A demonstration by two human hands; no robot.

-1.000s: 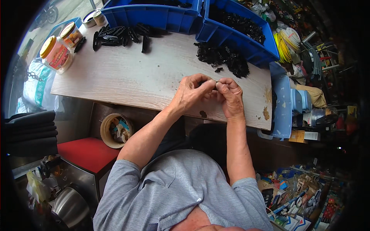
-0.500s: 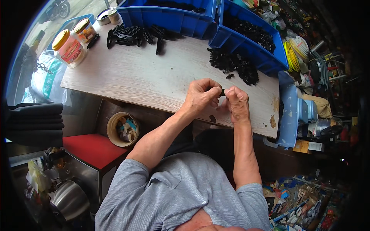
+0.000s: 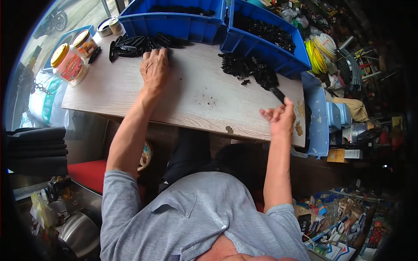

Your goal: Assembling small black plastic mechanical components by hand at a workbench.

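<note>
My left hand [image 3: 154, 69] reaches to the far left of the table, its fingers bent down together at the edge of a cluster of oblong black plastic pieces [image 3: 130, 45]. The fingertips are hidden, so what they grip does not show. On the right, above the table's front part, my right hand [image 3: 282, 118] is closed on one slim, flat black piece [image 3: 278, 94]. That piece points away from me, toward a heap of small black parts [image 3: 250, 69] in front of the right blue bin.
Two blue bins, left [image 3: 174, 24] and right [image 3: 265, 45], with black parts inside, line the table's [image 3: 191, 102] far edge. Lidded jars [image 3: 69, 65] stand at its left end. A light blue crate [image 3: 320, 126] adjoins the right end. Below is a bucket [image 3: 146, 156], partly hidden by my arm.
My hands were together over the table's front. They have parted: the left went far left to the oblong pieces, the right moved slightly right with a black piece. The view shifted slightly.
</note>
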